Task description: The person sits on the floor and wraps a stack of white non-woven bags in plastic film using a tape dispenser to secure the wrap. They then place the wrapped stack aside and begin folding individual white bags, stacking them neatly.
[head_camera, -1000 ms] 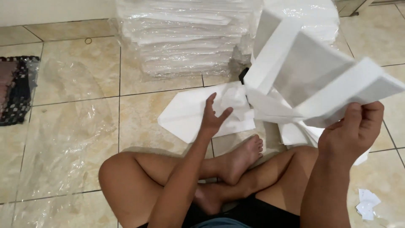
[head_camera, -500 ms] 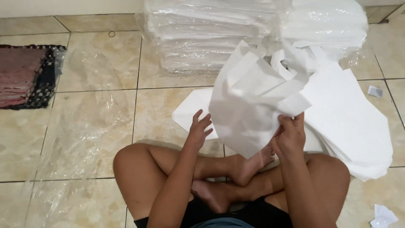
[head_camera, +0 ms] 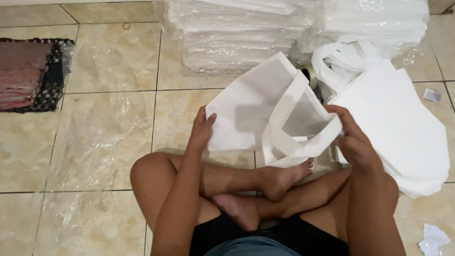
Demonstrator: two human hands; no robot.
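The person sat cross-legged on the tiled floor and held a white tote bag above the feet. The left hand pinched the bag's lower left edge, fingers closed on the fabric. The right hand clasped the mouth end, where the handle loops hung down. A slack loop could have caught on the toes and dragged the fabric askew, and the thin grip at the left edge could have let it slip. The loose stack of bags just beside the right knee might have slid if nudged. Half a second earlier the bag had been bunched and raised; here it lay spread flat between both hands.
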